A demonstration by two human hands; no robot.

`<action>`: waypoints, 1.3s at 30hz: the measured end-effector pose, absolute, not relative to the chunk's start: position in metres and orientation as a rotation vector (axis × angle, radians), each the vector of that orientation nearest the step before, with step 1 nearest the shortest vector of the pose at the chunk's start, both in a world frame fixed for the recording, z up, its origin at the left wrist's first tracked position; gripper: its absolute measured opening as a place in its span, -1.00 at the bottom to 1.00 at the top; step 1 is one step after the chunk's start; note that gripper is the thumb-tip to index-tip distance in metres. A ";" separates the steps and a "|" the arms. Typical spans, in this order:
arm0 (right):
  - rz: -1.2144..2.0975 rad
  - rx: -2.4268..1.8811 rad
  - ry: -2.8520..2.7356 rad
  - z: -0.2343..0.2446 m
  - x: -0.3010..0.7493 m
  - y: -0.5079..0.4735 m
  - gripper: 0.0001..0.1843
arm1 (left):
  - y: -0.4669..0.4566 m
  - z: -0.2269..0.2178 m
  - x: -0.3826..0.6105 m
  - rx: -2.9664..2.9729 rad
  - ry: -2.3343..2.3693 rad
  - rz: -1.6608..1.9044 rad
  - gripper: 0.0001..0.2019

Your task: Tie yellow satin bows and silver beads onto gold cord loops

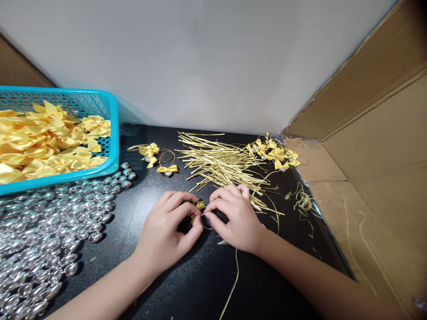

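My left hand [171, 226] is closed in a pinch on a small yellow ribbon bow [200, 205], mostly hidden behind its fingers. Opposite it, the fingertips of my right hand [235, 218] are pinched together on a thin gold cord [207, 228], which curves in a loop below the bow. The fingertips of both hands almost meet. Just beyond my right hand lies a pile of gold cord pieces [220, 160]. A pale pointed tip [223, 242] shows under my right hand; the rest of it is covered.
On the left, a blue basket [115, 133] holds yellow bows [43, 142], with many silver beads [50, 240] before it. Bows with beads and cord loops [168, 170] lie behind my hands, and more are heaped [275, 153] at right. Tangled thread [303, 202] lies near the cardboard wall [383, 133].
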State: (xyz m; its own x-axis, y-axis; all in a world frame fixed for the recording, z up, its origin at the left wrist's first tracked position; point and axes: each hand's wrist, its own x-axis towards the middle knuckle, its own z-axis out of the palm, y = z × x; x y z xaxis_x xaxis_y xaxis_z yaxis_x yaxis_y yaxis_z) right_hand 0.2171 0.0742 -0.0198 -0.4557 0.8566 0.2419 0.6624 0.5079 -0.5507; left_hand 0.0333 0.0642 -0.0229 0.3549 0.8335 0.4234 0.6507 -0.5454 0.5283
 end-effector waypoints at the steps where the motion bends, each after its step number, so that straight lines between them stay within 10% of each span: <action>1: 0.529 -1.238 -2.253 -0.020 0.217 0.074 -0.88 | 0.064 -0.023 0.033 2.351 1.326 0.969 -0.91; 39: 0.505 -1.249 -2.248 -0.021 0.217 0.074 -0.90 | 0.063 -0.022 0.033 2.423 1.446 0.875 -0.93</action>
